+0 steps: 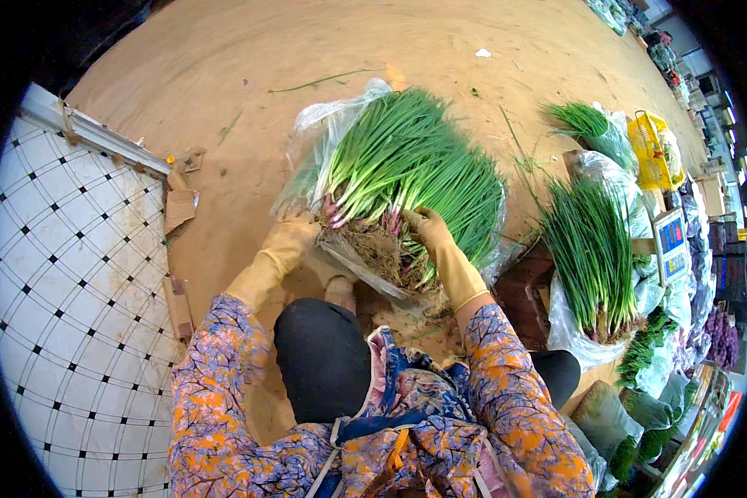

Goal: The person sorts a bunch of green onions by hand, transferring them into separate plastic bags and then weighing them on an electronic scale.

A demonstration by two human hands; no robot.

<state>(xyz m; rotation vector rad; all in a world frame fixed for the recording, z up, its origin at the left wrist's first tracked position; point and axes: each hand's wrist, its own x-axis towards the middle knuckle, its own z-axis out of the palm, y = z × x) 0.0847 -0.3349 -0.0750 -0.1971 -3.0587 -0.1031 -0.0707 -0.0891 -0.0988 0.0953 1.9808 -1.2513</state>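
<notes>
A large heap of green onions (pixel 404 162) with reddish bulbs and soil-covered roots (pixel 376 246) lies before me on a clear plastic bag (pixel 336 118). My left hand (pixel 292 233), in a tan rubber glove, is at the left edge of the heap beside the bulbs and the plastic; its fingertips are blurred, and whether it grips anything is unclear. At the right of the roots, my right hand (pixel 429 233), gloved alike, has its bent fingertips against the bulbs of some onions. Whether its fingers are closed on them cannot be told.
To the right, more green onions (pixel 588 261) lie by a digital scale (pixel 669 246), with a yellow plastic basket (pixel 650 149) beyond and bagged greens (pixel 607 417) nearer. A white tiled surface (pixel 81 299) is at the left. Torn cardboard (pixel 180 208) and loose leaves lie on the floor.
</notes>
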